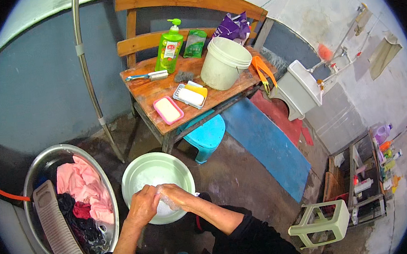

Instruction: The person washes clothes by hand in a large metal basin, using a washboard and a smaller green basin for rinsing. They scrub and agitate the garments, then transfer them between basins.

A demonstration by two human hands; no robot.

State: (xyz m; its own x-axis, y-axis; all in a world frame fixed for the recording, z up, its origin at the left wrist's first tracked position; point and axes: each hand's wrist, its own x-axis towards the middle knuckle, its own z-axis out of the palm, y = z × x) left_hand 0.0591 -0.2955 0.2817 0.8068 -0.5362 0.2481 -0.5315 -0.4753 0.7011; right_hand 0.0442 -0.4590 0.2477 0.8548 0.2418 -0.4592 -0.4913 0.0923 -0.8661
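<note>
Over a pale green basin [156, 168] with cloudy water, my left hand [143, 203] and my right hand [175, 197] meet with fingers closed together. Something translucent and wet shows at my right fingers; I cannot make out whether it is plastic, lather or water. To the left, a large metal tub [36, 166] holds pink cloth [80, 186], dark red cloth [82, 210] and dark cloth, with a ribbed washboard [60, 226] leaning in it.
A wooden bench [143, 91] bears bottles, soap dishes [168, 109], a brush and a white bucket [224, 64]. A blue stool [205, 135] stands beneath. Right are a blue mat [268, 150], sink [297, 90], pale stool [318, 226] and shelf. A metal pole [84, 69] rises left.
</note>
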